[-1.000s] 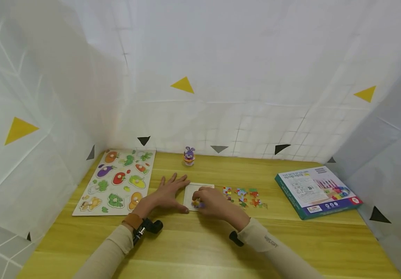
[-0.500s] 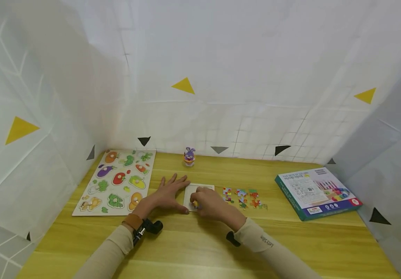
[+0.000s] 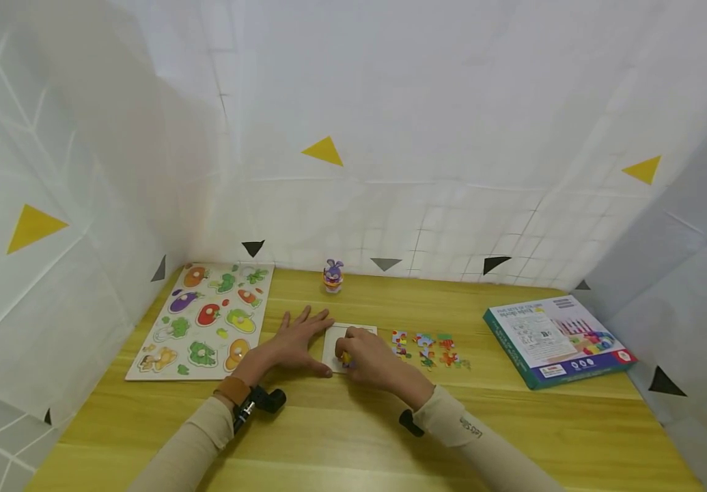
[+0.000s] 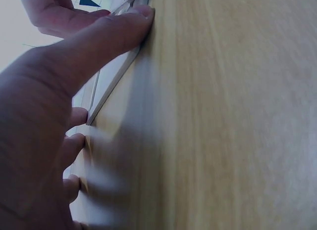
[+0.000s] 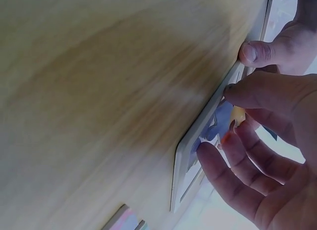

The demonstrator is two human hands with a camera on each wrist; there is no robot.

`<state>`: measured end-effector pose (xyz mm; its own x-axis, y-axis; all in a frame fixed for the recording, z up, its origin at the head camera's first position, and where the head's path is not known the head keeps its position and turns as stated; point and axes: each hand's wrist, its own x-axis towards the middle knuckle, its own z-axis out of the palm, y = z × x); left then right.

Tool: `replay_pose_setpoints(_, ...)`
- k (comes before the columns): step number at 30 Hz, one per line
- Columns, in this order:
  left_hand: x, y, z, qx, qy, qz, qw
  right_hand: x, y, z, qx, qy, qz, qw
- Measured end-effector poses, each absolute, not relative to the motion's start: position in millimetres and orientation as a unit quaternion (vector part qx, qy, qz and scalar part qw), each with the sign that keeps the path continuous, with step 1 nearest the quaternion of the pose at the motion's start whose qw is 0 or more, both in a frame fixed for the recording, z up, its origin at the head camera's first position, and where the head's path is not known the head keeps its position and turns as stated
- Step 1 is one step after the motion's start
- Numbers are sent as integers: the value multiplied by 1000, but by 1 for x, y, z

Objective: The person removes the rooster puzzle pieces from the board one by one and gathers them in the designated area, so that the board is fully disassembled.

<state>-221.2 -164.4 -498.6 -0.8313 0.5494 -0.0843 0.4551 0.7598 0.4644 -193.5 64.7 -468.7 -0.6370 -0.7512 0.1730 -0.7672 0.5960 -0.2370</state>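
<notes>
My left hand [image 3: 292, 345] lies spread beside a small white puzzle tray [image 3: 330, 348], its thumb at the near left corner. In the left wrist view, the thumb [image 4: 109, 37] rests along the tray's edge and the other fingertips touch the table. My right hand [image 3: 373, 359] is over the tray with fingers curled, pinching a jigsaw piece [image 3: 345, 358] with yellow on it. In the right wrist view, blue and yellow printing [image 5: 222, 116] shows within the tray between thumb and fingers. The hand covers much of the tray, and the piece's outline is hidden.
Several loose jigsaw pieces [image 3: 427, 350] lie right of the tray. A vegetable peg board [image 3: 169, 342] stands at left, a purple rabbit figurine [image 3: 333, 276] behind the tray, and a boxed set [image 3: 559, 338] at right. White sheeting [image 3: 390, 205] encloses the table's back and sides.
My right hand has shifted slightly left and closed in over the piece, covering more of its blue part. My left hand has stayed in place on the tray's corner.
</notes>
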Motion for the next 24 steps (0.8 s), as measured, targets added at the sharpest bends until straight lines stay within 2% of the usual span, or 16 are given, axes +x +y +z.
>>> replay_pose_setpoints(11,-223,-165,-498,267,933,216,106,-190,72,-461,427,-882,189,64)
replay_pose_setpoints(24,-221,-162,-497,261,937,203,107,-174,121,-453,410,-887,197,76)
